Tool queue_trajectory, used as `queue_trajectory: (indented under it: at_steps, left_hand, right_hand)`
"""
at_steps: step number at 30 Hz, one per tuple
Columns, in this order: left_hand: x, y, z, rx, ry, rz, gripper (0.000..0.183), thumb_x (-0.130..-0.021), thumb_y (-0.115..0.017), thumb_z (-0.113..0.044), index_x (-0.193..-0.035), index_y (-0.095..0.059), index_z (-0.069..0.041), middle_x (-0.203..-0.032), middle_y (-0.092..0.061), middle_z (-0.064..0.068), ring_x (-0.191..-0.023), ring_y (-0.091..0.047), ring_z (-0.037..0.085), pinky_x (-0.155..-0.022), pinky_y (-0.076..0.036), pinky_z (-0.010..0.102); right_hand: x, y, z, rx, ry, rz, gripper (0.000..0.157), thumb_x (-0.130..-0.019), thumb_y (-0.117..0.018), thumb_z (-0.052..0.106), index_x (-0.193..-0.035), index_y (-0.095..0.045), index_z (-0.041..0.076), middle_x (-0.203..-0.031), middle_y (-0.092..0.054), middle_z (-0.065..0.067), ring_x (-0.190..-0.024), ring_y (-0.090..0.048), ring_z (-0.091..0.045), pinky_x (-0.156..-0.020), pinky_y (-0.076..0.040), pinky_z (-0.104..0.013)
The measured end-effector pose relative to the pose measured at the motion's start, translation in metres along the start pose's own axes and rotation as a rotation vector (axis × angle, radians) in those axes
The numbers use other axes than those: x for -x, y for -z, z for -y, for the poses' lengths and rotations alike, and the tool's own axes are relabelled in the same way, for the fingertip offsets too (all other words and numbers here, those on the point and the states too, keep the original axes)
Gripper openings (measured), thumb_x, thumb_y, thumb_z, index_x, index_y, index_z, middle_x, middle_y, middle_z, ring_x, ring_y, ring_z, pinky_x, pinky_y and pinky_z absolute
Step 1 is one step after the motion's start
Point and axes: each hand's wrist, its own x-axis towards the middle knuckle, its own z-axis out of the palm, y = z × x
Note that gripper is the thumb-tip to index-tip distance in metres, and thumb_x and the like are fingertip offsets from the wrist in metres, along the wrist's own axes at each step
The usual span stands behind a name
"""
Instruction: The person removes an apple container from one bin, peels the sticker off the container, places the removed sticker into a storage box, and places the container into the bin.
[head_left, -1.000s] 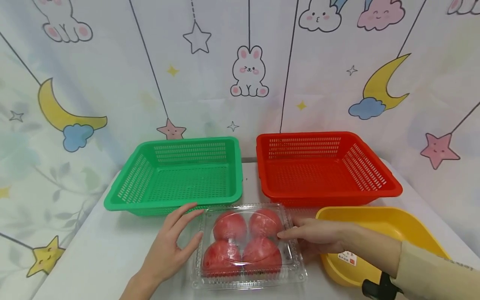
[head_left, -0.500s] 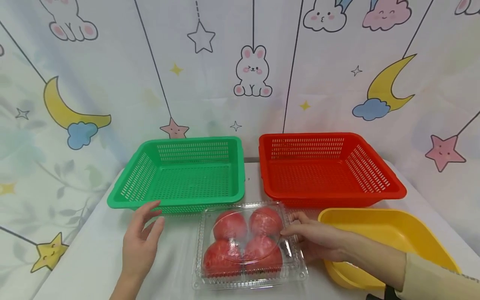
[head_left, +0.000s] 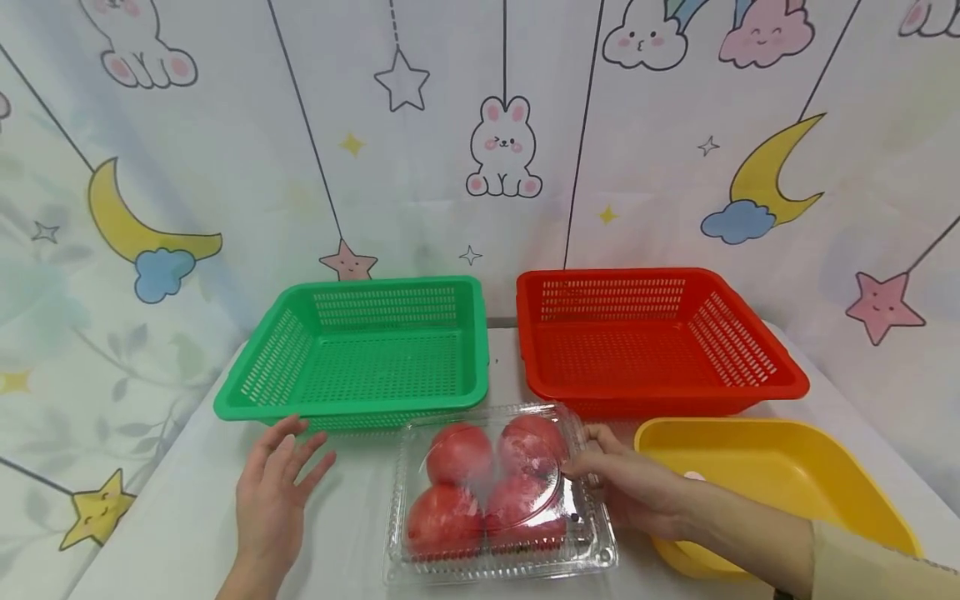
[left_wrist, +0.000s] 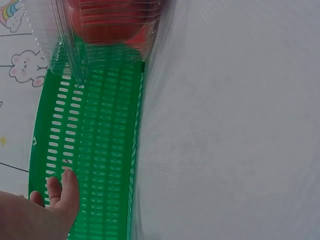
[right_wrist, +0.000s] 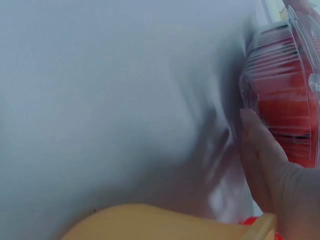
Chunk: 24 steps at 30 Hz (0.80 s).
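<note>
A clear plastic clamshell box point(head_left: 498, 571) sits on the white table in the middle of the head view. Several round red fruits point(head_left: 444, 518) show through its lid. My right hand point(head_left: 641, 492) grips the box's right side, thumb on the lid edge and fingers against the side wall. In the right wrist view the fingers lie along the ribbed wall of the box point(right_wrist: 272, 55). To the left, apart from the box, my left hand point(head_left: 273, 496) hovers with spread, loosely bent fingers and holds nothing. It is near the front of a green basket point(head_left: 352, 410).
A red slotted basket point(head_left: 660, 395) stands at the back right beside the green one. A yellow plastic basin point(head_left: 787, 500) sits at the right, under my right forearm. Behind the table hangs a printed curtain point(head_left: 420, 167).
My left hand has moved left, away from the box's left side, and its fingers have spread. My right hand keeps its hold; the box has tilted slightly.
</note>
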Motion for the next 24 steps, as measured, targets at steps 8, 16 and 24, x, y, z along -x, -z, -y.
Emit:
queue_trajectory:
  at_steps: [8, 16, 24]
  left_hand:
    - [-0.005, 0.001, 0.001, 0.231, 0.167, 0.016, 0.025, -0.109, -0.045, -0.019, -0.132, -0.037, -0.014, -0.129, -0.048, 0.003, -0.119, -0.062, 0.023, -0.098, -0.051, 0.045]
    - [-0.012, -0.009, 0.001, 0.237, 0.213, -0.039, 0.031, -0.107, -0.050, -0.016, -0.132, -0.032, -0.016, -0.126, -0.051, 0.004, -0.115, -0.065, 0.025, -0.097, -0.052, 0.045]
    - [-0.021, -0.017, 0.008, 0.299, 0.198, -0.114, 0.035, -0.105, -0.056, -0.012, -0.133, -0.036, -0.016, -0.122, -0.056, 0.006, -0.106, -0.069, 0.025, -0.096, -0.052, 0.043]
  right_hand:
    - [0.005, 0.000, -0.002, 0.033, 0.010, -0.022, 0.055, -0.093, -0.061, 0.019, -0.127, -0.018, 0.014, -0.113, -0.048, -0.017, -0.098, -0.055, -0.030, -0.085, -0.052, -0.041]
    - [0.016, 0.002, -0.001, 0.065, 0.018, -0.020, 0.050, -0.096, -0.059, 0.022, -0.128, -0.022, 0.016, -0.124, -0.039, -0.017, -0.108, -0.048, -0.032, -0.089, -0.048, -0.041]
    - [0.025, -0.001, 0.017, 0.094, 0.066, -0.002, 0.051, -0.098, -0.057, 0.023, -0.134, -0.022, 0.016, -0.135, -0.030, -0.015, -0.120, -0.041, -0.034, -0.093, -0.046, -0.045]
